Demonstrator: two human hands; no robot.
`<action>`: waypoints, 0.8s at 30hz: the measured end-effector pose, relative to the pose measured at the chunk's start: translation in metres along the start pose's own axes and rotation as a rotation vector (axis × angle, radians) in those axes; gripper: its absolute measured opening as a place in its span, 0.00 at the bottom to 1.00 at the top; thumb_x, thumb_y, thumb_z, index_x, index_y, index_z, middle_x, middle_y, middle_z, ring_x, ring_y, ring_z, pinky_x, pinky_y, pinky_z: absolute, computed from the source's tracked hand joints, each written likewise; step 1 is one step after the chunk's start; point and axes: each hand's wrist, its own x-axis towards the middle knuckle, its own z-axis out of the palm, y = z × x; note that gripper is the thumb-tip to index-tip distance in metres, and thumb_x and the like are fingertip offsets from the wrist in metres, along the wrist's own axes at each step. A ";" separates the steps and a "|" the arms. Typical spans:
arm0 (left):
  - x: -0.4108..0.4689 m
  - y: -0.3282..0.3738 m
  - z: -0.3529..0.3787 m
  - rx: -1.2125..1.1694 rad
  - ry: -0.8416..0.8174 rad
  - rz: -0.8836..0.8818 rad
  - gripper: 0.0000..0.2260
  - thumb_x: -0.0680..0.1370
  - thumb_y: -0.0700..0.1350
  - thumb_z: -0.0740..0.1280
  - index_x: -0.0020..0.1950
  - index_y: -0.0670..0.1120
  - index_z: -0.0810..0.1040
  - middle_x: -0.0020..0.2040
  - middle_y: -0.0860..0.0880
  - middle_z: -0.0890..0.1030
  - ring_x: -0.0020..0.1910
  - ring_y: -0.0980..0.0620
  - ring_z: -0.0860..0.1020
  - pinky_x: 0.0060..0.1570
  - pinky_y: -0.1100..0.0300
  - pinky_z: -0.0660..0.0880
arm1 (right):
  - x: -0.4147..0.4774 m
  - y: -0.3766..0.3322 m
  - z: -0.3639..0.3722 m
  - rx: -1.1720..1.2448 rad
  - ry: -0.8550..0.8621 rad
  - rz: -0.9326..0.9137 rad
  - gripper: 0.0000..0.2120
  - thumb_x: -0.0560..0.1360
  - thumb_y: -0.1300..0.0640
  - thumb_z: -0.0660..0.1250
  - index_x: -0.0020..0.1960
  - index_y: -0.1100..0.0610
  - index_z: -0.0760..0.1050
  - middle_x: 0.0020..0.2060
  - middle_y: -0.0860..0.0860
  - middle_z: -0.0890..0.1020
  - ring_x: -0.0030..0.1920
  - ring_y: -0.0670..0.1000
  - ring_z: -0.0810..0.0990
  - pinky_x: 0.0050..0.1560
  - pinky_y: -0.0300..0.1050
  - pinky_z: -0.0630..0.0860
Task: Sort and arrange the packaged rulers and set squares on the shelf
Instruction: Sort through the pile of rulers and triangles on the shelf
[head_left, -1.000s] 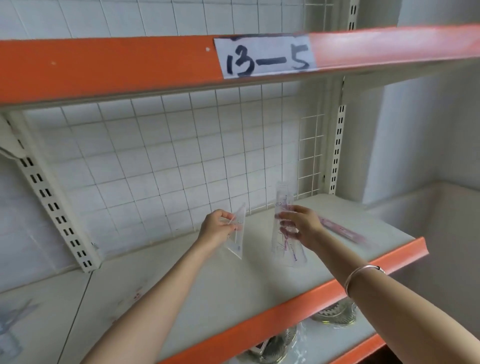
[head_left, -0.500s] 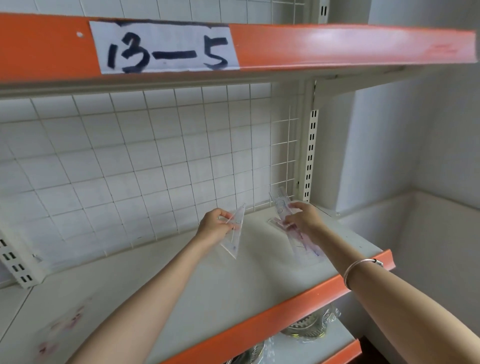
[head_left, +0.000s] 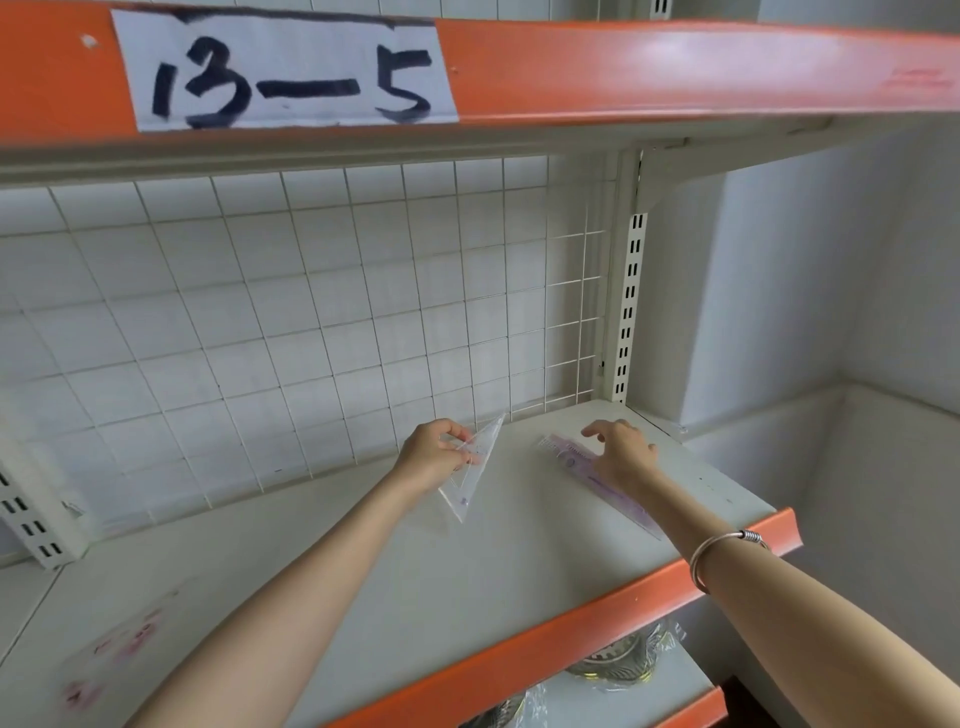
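Purple rulers laid flat, right hand loosened; left hand grips set square.

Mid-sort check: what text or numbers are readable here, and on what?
"13—5": black handwriting on the white paper label on the upper shelf's orange front edge.
Purple print on the packaged ruler under the right hand: too blurred to read.
Print on the clear triangular set square in the left hand: too small.
Pink marks at lower left on the shelf: blurred.
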 end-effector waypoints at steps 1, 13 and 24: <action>0.000 -0.001 -0.001 0.015 0.000 0.011 0.09 0.73 0.34 0.66 0.45 0.48 0.78 0.44 0.45 0.84 0.35 0.53 0.73 0.40 0.62 0.69 | -0.001 -0.004 -0.001 0.011 0.016 -0.017 0.20 0.73 0.53 0.70 0.64 0.50 0.73 0.60 0.53 0.73 0.64 0.54 0.70 0.60 0.48 0.63; -0.016 -0.024 -0.021 0.293 -0.202 -0.062 0.09 0.75 0.36 0.66 0.49 0.49 0.82 0.35 0.52 0.73 0.34 0.56 0.69 0.34 0.65 0.67 | -0.022 -0.064 0.029 0.071 -0.081 -0.257 0.14 0.74 0.60 0.64 0.57 0.48 0.77 0.53 0.48 0.78 0.56 0.50 0.75 0.60 0.48 0.66; -0.025 -0.043 -0.022 0.556 -0.067 -0.022 0.13 0.67 0.47 0.77 0.51 0.53 0.84 0.50 0.55 0.82 0.48 0.58 0.74 0.58 0.59 0.65 | -0.023 -0.074 0.041 -0.020 -0.148 -0.268 0.13 0.75 0.59 0.64 0.58 0.49 0.77 0.55 0.48 0.78 0.56 0.49 0.75 0.58 0.49 0.65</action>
